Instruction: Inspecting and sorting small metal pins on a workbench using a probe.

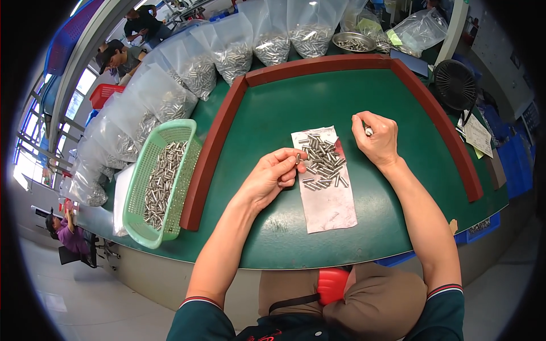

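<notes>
The smooth green tabletop (259, 116) curves off at its far left, where bags stand over it. Three lengths of flat-faced, red-brown rail (318, 64) frame its left, far and right sides. Clear plastic bags (311, 41) filled with metal pieces crowd the far and left edges, overlapping too much to count. One perforated pale-green plastic basket (190, 162) sits near the left edge, holding many pins. One stained, pinkish-white sheet (330, 213) lies toward the near edge, partly covered by a loose heap of smooth steel pins (323, 162). At the sheet's left edge, the left hand (268, 177) pinches one short cylindrical pin (298, 159) between its fingers. Beyond its right edge, the right hand's (378, 139) fingers curl closed around a small bright piece (368, 131), mostly hidden
</notes>
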Tool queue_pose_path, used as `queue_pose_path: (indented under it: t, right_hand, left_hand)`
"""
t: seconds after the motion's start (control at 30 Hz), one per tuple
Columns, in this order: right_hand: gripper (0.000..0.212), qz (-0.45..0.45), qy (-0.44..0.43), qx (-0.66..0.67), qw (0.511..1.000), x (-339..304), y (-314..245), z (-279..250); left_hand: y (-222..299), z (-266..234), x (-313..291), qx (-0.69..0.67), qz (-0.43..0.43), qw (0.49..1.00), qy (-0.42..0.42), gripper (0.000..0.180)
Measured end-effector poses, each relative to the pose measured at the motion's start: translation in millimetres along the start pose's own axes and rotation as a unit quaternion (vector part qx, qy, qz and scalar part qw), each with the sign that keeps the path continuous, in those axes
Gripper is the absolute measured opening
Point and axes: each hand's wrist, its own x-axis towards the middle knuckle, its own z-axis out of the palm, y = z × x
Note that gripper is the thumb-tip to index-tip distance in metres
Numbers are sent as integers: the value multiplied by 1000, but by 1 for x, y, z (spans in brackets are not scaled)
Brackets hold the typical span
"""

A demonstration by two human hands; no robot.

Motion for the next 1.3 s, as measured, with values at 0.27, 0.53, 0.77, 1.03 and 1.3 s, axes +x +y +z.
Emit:
queue_pose_path:
  t: [0.27, 0.53, 0.77, 1.03, 1.3]
  right_hand:
    - [10, 5, -3, 0, 1000, 1, -2, -2]
    - [35, 165, 60, 453, 874, 7, -60, -24]
    - [43, 395, -47, 601, 693, -16, -116, -30]
    - [43, 439, -1, 633, 638, -22, -111, -18]
    - [42, 450, -13, 636, 626, -23, -108, -13]
  left_hand:
    - [2, 5, -3, 89, 29, 996, 14, 17]
    - [-6, 13, -7, 381, 91, 919, 48, 10]
    - [-10, 36, -27, 543, 128, 830, 27, 14]
    - [-8, 41, -26, 575, 115, 808, 59, 13]
    - [-5, 43, -27, 575, 89, 811, 63, 12]
